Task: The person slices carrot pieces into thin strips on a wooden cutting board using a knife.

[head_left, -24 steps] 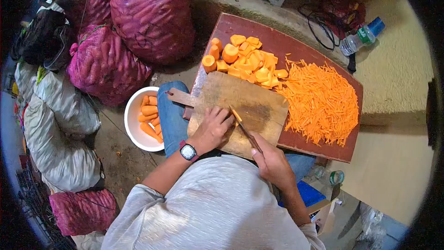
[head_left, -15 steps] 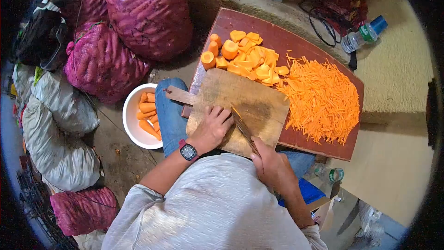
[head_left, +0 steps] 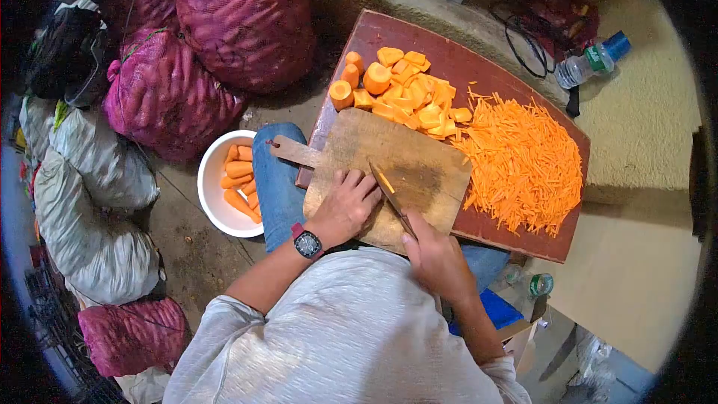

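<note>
A wooden cutting board lies on the near left part of a dark red board. My right hand is closed on the handle of a knife, whose blade points up and left over the cutting board. An orange carrot sliver rests along the blade. Just left of the blade, my left hand presses down with bent fingers; what is beneath them is hidden. Carrot chunks and slices lie beyond the cutting board, and a heap of carrot shreds is to its right.
A white bowl of whole carrots stands left of my knee. Pink mesh sacks fill the upper left, with white sacks below. A plastic bottle lies on the ledge at the upper right.
The knife blade has tilted and shifted slightly, and more of the orange sliver on it shows. My right hand has turned a little. My left hand stays nearly in place.
</note>
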The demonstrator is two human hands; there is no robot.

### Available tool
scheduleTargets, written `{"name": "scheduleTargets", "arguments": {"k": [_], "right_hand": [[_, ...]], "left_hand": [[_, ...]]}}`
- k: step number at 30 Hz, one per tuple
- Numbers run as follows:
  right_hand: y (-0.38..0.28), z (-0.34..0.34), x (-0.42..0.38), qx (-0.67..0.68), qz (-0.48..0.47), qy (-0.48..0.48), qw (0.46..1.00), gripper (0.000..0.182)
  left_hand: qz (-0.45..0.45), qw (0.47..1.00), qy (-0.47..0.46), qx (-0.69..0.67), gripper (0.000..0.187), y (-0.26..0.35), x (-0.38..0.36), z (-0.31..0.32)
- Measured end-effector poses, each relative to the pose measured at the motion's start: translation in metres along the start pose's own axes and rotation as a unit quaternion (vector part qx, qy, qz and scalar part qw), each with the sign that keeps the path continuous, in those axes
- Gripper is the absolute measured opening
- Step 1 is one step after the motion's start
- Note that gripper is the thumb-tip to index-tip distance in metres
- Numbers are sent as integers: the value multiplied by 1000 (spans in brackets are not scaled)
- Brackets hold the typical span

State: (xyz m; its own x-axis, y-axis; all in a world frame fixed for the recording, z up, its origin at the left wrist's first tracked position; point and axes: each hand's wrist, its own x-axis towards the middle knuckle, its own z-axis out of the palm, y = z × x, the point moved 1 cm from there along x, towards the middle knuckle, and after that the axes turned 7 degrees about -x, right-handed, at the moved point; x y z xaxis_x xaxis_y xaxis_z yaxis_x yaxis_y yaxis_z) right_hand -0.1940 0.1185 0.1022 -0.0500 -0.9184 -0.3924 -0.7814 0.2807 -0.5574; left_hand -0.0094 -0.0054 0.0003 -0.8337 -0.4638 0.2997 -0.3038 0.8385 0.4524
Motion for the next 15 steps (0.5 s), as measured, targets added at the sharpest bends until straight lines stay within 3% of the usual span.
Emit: {"name": "scheduleTargets", "arguments": {"k": [2, 15], "right_hand": [[1, 4, 12, 53, 25, -12, 998, 44], [3, 10, 16, 7, 15, -22, 1000, 43]], "left_hand": [[0, 1000, 15, -7, 35, 1, 2, -2], [-2, 1000, 25, -5, 35, -1, -1, -1]]}}
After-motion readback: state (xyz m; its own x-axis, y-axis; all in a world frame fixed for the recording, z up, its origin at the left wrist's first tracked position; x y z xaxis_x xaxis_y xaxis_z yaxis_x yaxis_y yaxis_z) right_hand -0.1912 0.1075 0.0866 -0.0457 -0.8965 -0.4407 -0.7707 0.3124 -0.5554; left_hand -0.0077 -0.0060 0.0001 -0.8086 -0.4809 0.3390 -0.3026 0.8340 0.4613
